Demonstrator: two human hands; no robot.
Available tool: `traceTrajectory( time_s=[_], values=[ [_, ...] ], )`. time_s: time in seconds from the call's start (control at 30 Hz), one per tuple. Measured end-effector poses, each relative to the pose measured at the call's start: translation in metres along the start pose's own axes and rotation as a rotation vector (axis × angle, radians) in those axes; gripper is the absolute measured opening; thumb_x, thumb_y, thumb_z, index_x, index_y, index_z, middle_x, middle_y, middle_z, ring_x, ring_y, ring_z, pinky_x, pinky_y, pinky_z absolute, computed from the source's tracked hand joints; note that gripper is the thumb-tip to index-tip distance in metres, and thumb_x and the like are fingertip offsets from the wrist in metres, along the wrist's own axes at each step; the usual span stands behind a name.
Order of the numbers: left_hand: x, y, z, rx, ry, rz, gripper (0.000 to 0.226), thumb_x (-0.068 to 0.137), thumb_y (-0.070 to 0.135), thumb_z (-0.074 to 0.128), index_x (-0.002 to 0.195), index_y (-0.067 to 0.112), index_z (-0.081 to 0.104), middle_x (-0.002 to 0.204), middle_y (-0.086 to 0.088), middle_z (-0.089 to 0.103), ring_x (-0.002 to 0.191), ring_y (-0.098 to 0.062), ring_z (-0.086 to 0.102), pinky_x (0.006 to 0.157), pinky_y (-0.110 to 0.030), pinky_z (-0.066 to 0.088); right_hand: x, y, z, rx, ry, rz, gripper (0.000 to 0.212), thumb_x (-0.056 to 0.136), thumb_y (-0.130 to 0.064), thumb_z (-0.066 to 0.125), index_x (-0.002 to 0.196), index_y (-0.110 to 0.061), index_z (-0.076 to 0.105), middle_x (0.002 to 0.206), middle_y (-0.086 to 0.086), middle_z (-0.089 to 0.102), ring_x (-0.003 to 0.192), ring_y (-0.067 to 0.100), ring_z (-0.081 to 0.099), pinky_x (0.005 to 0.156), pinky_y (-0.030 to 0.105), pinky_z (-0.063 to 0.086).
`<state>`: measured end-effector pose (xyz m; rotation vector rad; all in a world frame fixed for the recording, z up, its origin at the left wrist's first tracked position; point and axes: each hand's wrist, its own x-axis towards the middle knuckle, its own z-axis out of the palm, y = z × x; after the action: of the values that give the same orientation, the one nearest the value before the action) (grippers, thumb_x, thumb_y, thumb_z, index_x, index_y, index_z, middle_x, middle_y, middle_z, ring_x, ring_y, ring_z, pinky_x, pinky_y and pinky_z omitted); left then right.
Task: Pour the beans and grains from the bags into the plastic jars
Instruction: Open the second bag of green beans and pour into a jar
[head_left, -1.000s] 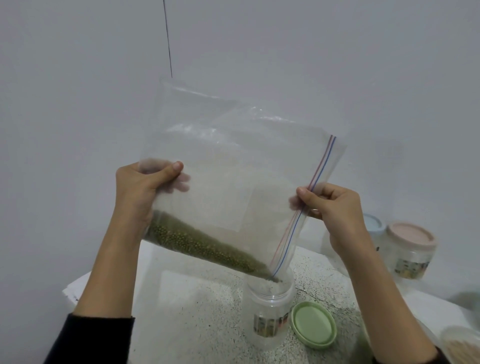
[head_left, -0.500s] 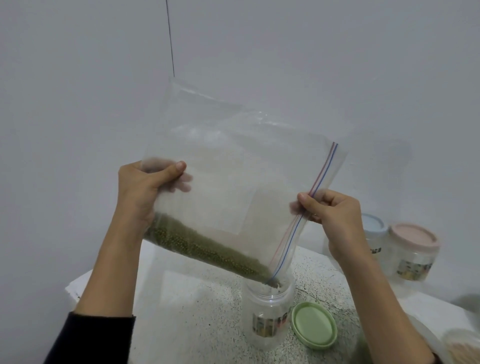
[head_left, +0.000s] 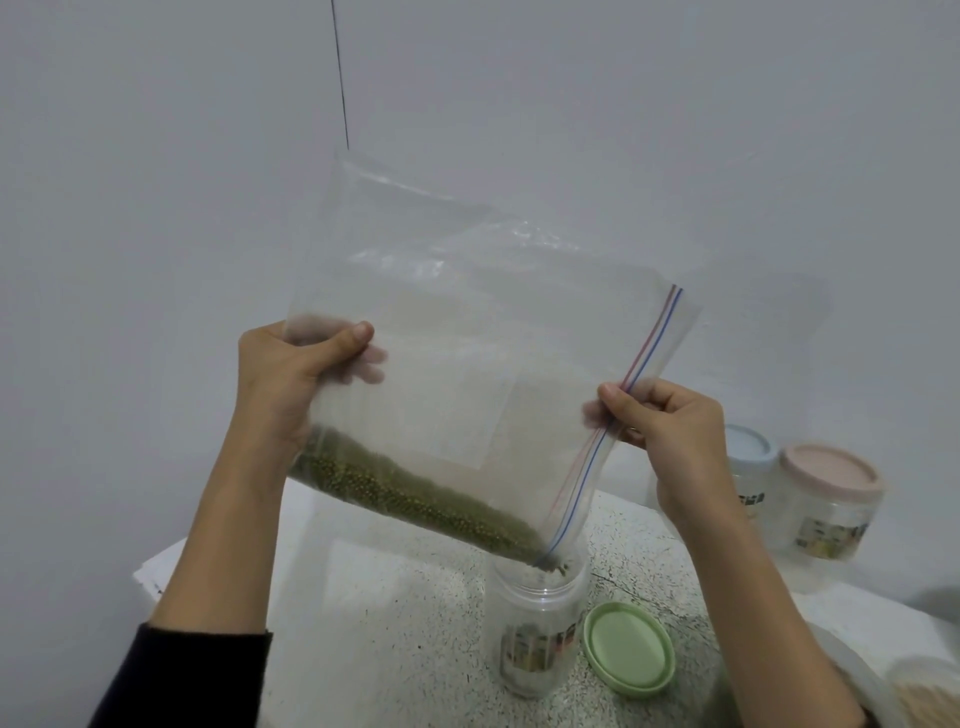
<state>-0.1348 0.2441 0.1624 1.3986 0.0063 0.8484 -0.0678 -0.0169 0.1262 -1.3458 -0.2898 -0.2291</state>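
A large clear zip bag is held tilted in the air, its zip-edge corner down over an open clear plastic jar. Green beans lie along the bag's lower edge and reach the corner at the jar's mouth. My left hand grips the bag's left side, thumb in front. My right hand pinches the zip edge with its red and blue lines. The jar's green lid lies on the table beside the jar.
Two closed jars stand at the right, one with a blue lid, one with a pink lid. A container of pale grains shows at the bottom right corner. The speckled tabletop ends at a white edge on the left. A grey wall rises behind.
The bag's lower corner has sunk to the jar's mouth and the beans have slid down towards it. Both hands keep their hold.
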Motion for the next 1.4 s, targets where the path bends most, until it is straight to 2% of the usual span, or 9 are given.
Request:
traceTrajectory(
  time_s=[0.2, 0.37, 0.57, 0.67, 0.87, 1.03, 1.27, 1.4],
  values=[
    [-0.0017, 0.0002, 0.0027, 0.003, 0.009, 0.004, 0.012, 0.062, 0.018, 0.076, 0.066, 0.007, 0.070, 0.056, -0.005, 0.069, 0.046, -0.014, 0.064, 0.052, -0.019, 0.049, 0.0003, 0.0015, -0.0010, 0.001, 0.001, 0.004, 0.003, 0.081, -0.003, 0.069, 0.078, -0.003, 0.068, 0.062, 0.007, 0.071, 0.058, 0.016, 0.068, 0.066, 0.025, 0.058],
    [-0.0010, -0.0003, 0.0014, 0.003, 0.008, 0.003, 0.020, 0.063, 0.018, 0.075, 0.073, 0.002, 0.067, 0.057, -0.005, 0.069, 0.046, -0.014, 0.064, 0.053, -0.020, 0.049, 0.0008, 0.0026, -0.0012, -0.010, -0.005, 0.003, 0.002, 0.081, -0.004, 0.069, 0.081, -0.001, 0.069, 0.064, 0.008, 0.071, 0.059, 0.016, 0.068, 0.066, 0.025, 0.057],
    [-0.0001, -0.0014, 0.0004, -0.005, -0.005, -0.002, 0.009, 0.061, 0.019, 0.077, 0.060, 0.010, 0.074, 0.058, -0.006, 0.070, 0.047, -0.015, 0.065, 0.053, -0.019, 0.050, 0.0016, 0.0036, -0.0018, 0.002, -0.009, 0.006, 0.005, 0.081, -0.003, 0.068, 0.084, 0.002, 0.069, 0.065, 0.009, 0.071, 0.059, 0.017, 0.068, 0.063, 0.022, 0.057],
    [0.0002, -0.0017, 0.0003, -0.009, 0.004, -0.001, 0.010, 0.061, 0.017, 0.077, 0.060, 0.009, 0.071, 0.057, -0.007, 0.069, 0.046, -0.015, 0.064, 0.051, -0.018, 0.050, 0.0018, 0.0039, -0.0019, -0.003, -0.011, 0.003, 0.005, 0.081, -0.003, 0.068, 0.083, 0.002, 0.069, 0.065, 0.009, 0.071, 0.059, 0.016, 0.068, 0.062, 0.021, 0.056],
    [0.0007, -0.0018, 0.0001, -0.012, -0.006, -0.003, 0.011, 0.060, 0.019, 0.078, 0.059, 0.009, 0.072, 0.057, -0.007, 0.069, 0.047, -0.016, 0.064, 0.052, -0.018, 0.050, 0.0014, 0.0039, -0.0032, -0.015, -0.010, 0.006, 0.002, 0.081, -0.004, 0.069, 0.080, -0.003, 0.069, 0.066, 0.009, 0.072, 0.062, 0.019, 0.069, 0.069, 0.027, 0.057],
    [0.0006, -0.0003, -0.0014, -0.007, -0.020, -0.001, 0.023, 0.049, 0.031, 0.081, 0.060, 0.013, 0.075, 0.059, -0.006, 0.070, 0.048, -0.016, 0.065, 0.054, -0.019, 0.051, 0.0015, 0.0036, -0.0024, -0.016, -0.014, 0.007, 0.002, 0.081, -0.004, 0.069, 0.081, -0.002, 0.069, 0.066, 0.008, 0.072, 0.062, 0.018, 0.069, 0.069, 0.027, 0.057],
    [-0.0004, 0.0000, -0.0008, -0.003, -0.023, 0.000, 0.014, 0.054, 0.027, 0.080, 0.059, 0.015, 0.075, 0.058, -0.006, 0.070, 0.048, -0.016, 0.065, 0.060, -0.025, 0.052, 0.0008, 0.0030, -0.0024, -0.011, -0.014, 0.004, 0.003, 0.081, -0.004, 0.069, 0.081, -0.001, 0.069, 0.066, 0.009, 0.071, 0.061, 0.018, 0.068, 0.067, 0.026, 0.057],
    [-0.0004, 0.0004, -0.0015, -0.007, -0.023, -0.004, 0.020, 0.048, 0.032, 0.081, 0.058, 0.016, 0.075, 0.058, -0.006, 0.070, 0.048, -0.016, 0.065, 0.059, -0.024, 0.053, 0.0008, 0.0023, -0.0025, -0.015, -0.022, 0.009, 0.002, 0.081, -0.004, 0.069, 0.080, -0.002, 0.069, 0.065, 0.008, 0.072, 0.060, 0.017, 0.068, 0.065, 0.025, 0.057]
  ],
)
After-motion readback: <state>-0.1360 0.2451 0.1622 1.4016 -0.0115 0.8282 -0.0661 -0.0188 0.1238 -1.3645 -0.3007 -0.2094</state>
